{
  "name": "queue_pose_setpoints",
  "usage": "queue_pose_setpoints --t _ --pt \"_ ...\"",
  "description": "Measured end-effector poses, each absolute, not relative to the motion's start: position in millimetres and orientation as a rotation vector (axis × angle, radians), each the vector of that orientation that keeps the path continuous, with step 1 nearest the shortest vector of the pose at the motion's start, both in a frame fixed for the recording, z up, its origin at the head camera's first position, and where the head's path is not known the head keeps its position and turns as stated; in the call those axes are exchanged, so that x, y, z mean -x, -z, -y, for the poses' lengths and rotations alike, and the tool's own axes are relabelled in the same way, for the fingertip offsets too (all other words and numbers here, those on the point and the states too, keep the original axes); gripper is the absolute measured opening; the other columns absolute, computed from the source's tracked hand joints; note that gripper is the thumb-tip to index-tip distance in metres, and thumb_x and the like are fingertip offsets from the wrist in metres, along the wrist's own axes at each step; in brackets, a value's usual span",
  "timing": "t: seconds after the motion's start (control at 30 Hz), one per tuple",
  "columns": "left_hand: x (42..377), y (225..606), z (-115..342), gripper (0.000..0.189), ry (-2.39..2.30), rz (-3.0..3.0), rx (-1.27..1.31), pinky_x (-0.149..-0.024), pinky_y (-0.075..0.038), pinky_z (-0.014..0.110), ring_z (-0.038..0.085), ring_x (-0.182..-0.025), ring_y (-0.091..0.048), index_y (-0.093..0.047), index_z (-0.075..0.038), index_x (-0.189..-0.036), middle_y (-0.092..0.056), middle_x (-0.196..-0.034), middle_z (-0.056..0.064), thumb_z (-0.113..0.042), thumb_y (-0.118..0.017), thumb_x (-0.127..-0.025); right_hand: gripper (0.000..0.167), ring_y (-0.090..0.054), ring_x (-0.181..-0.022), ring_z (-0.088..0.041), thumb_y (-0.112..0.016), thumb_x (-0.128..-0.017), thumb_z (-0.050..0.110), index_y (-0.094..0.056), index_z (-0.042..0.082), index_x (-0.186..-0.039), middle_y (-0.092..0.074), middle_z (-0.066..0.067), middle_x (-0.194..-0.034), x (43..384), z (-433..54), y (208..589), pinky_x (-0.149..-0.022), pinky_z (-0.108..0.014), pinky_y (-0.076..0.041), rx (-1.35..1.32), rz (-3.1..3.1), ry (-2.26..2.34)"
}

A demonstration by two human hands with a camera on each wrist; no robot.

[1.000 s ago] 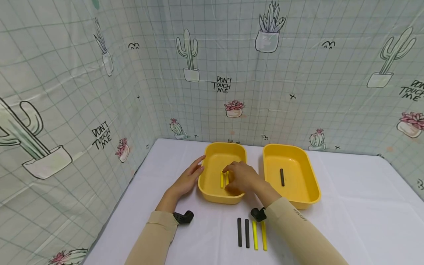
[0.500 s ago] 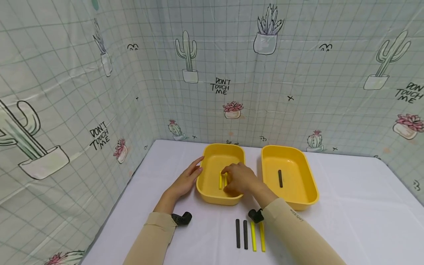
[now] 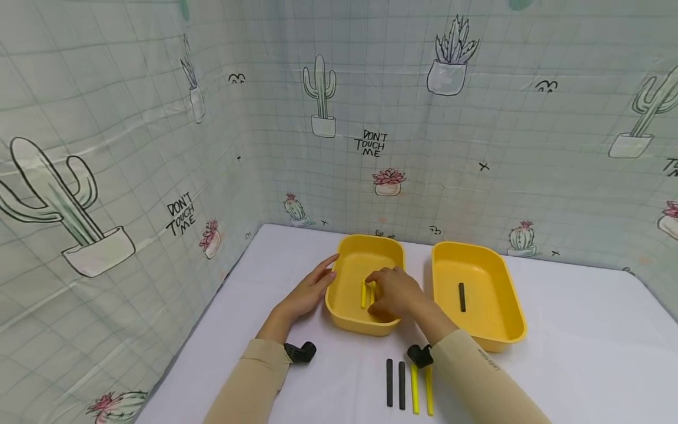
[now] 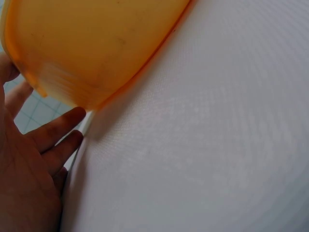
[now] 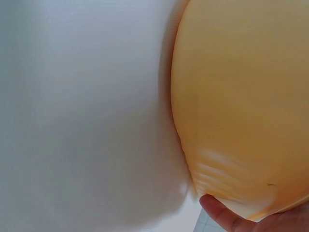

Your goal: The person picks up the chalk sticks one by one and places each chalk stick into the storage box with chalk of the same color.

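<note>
My left hand rests its extended fingers against the left side of the left yellow tray. In the left wrist view, the fingers lie at the outer wall of that tray. My right hand reaches over the tray's right rim, thumb and forefinger curled around the ends of a yellow stick inside. Another yellow stick lies parallel, just to its left. The right wrist view shows mostly the tray's outer wall and a fingertip; the stick is hidden there.
The right yellow tray holds one black stick. In front, two black sticks and two yellow sticks lie in a row on the white-covered table. A cactus-print cloth hangs behind and left.
The head view has shifted slightly, so the whole scene sits lower and further right. Both hands keep their places at the left tray, and the sticks lie as before.
</note>
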State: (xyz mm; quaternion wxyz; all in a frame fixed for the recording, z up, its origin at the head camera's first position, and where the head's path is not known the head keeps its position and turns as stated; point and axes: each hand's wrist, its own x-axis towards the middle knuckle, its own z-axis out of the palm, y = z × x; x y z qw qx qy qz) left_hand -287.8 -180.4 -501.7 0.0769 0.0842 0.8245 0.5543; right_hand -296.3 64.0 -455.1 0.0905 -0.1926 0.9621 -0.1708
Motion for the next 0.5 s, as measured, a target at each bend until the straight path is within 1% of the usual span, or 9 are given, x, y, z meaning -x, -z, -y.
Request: queue_pose_setpoints --t 0.17,0.27,0.37,0.5 --pt "287.5 505.3 177.5 0.05 -1.661 -2.453 -0.269 -0.125 -0.026 0.061 0.033 -0.151 -0.04 -0.036 -0.049 -0.157 -0.045 -0.162 0.01 -0.05 -0.048 -0.108 0.061 -0.052 -0.13 -0.032 -0.09 -0.077 0.031 -0.068 0.02 -0.134 -0.063 -0.009 -0.142 295.5 -70.5 458.6 -0.109 -0.055 -0.048 0.574 -2.838 0.559" --pt "287.9 507.5 178.6 0.051 -1.673 -2.439 -0.28 -0.124 -0.028 0.061 0.034 -0.15 -0.041 -0.037 -0.046 -0.158 -0.047 -0.16 0.012 -0.049 -0.048 -0.108 0.06 -0.051 -0.133 -0.034 -0.088 -0.081 0.032 -0.066 0.018 -0.136 -0.06 -0.011 -0.145 295.5 -72.3 459.3 -0.113 -0.057 -0.045 0.602 -2.821 0.606" --pt "289.2 508.2 181.0 0.052 -1.678 -2.436 -0.286 -0.124 -0.027 0.061 0.034 -0.151 -0.04 -0.037 -0.044 -0.159 -0.046 -0.161 0.013 -0.05 -0.048 -0.108 0.058 -0.05 -0.135 -0.037 -0.084 -0.086 0.032 -0.065 0.015 -0.137 -0.058 -0.014 -0.147 295.4 -73.1 457.1 -0.114 -0.058 -0.043 0.642 -2.817 0.665" --pt "291.3 507.0 185.2 0.052 -1.67 -2.457 -0.284 -0.125 -0.026 0.061 0.033 -0.152 -0.039 -0.037 -0.045 -0.158 -0.044 -0.162 0.012 -0.05 -0.048 -0.108 0.056 -0.049 -0.136 -0.04 -0.081 -0.089 0.035 -0.063 0.014 -0.138 -0.055 -0.014 -0.151 295.3 -72.8 452.3 -0.112 -0.062 -0.043 0.71 -2.846 0.7"
